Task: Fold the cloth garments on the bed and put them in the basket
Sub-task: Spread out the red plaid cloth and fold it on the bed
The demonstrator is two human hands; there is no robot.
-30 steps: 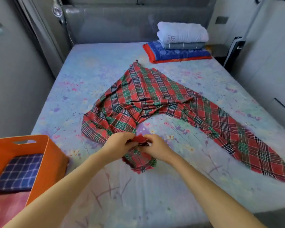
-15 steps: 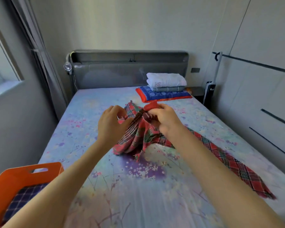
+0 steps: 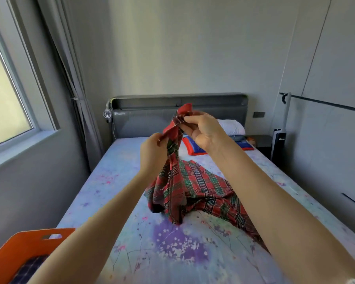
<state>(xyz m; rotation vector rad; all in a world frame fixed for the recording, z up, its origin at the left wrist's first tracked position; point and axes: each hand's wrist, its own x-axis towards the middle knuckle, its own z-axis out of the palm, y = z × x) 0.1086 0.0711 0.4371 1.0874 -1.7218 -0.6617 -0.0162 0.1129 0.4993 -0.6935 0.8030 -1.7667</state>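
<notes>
A red and green plaid cloth (image 3: pixel 195 187) is lifted by one end above the bed (image 3: pixel 172 249), its lower part still bunched on the flowery sheet. My left hand (image 3: pixel 153 153) grips the cloth's edge lower down. My right hand (image 3: pixel 203 130) pinches the top end higher up, near the headboard line. An orange basket (image 3: pixel 23 255) stands at the lower left by the bed, with a folded blue checked cloth (image 3: pixel 29 269) inside it.
At the bed's head lies a stack of folded items (image 3: pixel 234 138): white on top, blue and red below, partly hidden by my right hand. A grey headboard (image 3: pixel 143 117), a window (image 3: pixel 6 95) at left and cabinets (image 3: pixel 326 130) at right close the room in.
Both hands have raised the cloth's end from the sheet to well above the bed, and the head view has tilted upward. The hands have drawn slightly apart along the edge.
</notes>
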